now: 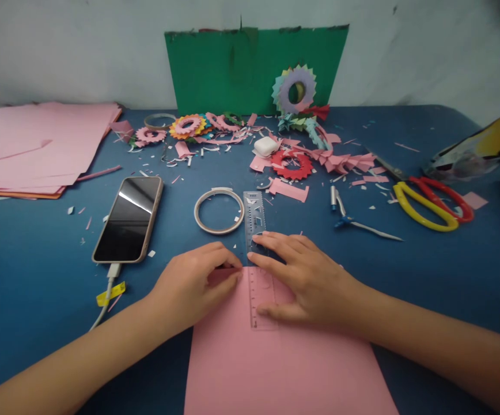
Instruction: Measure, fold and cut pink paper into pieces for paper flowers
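1. Your left hand (193, 276) has its thumb and forefinger drawn close together at the top edge of the pink sheet (284, 369), just left of the ruler; whether they pinch the paper you cannot tell from here.
2. Your right hand (314, 282) is spread, palm down, its thumb and fingertips resting on the clear ruler (258, 291) (the thumb sits near the ruler's lower end).
3. The ruler lies lengthwise under those fingers, its lower part on the sheet and its upper part beyond the paper's top edge, over the blue table (34, 276).
4. The sheet lies flat below both your hands, running toward you out of view.
5. Just left of the ruler's top is a tape ring (219, 231); farther left lies a phone (129, 219), and well to the right, scissors (399, 196).
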A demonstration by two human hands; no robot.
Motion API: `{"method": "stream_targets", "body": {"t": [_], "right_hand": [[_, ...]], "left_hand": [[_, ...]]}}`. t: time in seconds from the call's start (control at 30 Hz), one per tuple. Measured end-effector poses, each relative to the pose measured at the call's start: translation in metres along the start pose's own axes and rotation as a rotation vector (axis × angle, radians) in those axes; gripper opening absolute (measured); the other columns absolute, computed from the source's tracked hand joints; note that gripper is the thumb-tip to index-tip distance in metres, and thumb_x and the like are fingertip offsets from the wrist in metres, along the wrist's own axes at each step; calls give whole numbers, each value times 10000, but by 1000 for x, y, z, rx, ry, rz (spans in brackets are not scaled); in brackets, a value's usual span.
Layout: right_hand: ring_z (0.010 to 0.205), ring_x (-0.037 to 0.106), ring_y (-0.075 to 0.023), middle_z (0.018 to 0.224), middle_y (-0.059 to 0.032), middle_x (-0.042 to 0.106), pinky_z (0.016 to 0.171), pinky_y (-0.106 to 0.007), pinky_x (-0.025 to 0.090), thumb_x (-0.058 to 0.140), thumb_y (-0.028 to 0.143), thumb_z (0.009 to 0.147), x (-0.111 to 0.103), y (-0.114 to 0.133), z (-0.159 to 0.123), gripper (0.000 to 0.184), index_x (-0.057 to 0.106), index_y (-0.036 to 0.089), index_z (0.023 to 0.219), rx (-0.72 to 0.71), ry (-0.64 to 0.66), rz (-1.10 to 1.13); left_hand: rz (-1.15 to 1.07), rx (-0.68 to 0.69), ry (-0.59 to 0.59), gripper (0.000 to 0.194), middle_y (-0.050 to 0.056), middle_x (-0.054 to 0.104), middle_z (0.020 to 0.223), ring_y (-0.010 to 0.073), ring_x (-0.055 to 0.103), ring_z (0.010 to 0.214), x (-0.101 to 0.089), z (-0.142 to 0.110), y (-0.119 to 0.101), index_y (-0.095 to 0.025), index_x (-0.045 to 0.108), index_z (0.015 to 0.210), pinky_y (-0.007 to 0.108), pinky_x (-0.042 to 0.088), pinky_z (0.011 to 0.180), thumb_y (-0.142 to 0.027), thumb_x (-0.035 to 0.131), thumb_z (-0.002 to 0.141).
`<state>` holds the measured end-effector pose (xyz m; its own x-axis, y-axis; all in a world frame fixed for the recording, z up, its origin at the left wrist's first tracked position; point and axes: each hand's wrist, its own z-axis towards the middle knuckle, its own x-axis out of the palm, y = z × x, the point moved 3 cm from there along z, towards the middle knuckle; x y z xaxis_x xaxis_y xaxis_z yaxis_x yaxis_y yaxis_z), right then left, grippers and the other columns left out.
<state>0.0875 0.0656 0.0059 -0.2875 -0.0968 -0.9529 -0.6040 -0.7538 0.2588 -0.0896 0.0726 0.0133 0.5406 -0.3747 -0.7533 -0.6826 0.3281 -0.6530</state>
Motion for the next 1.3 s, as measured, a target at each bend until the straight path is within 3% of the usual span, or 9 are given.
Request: {"method": "stream_targets", "body": {"t": [0.83,1.13,1.3], "right_hand": [[1201,407,-300,1304,-161,459,915,-452,362,536,508,761,-1,-1,0,547,546,154,1179,18,25,18],[1211,395,-294,1309,-159,453,919,-444,354,509,528,775,-1,0,-1,565,524,158,1201,12,26,21],[1200,407,-293,1296,-157,464,924,-437,341,541,519,751,-1,-1,0,563,540,156,1180,24,19,26]], "left_hand": [[-18,48,-62,124,-7,627,746,115,572,680,1,-3,-2,-186,611,760,205,434,589,-144,498,791],[324,363,-144,170,29,630,803,146,580,737,1,-16,-14,-163,613,855,242,451,621,-178,445,877],[455,531,-80,234,32,610,730,153,541,658,4,-30,-30,-153,599,856,266,418,555,-158,370,906]]}}
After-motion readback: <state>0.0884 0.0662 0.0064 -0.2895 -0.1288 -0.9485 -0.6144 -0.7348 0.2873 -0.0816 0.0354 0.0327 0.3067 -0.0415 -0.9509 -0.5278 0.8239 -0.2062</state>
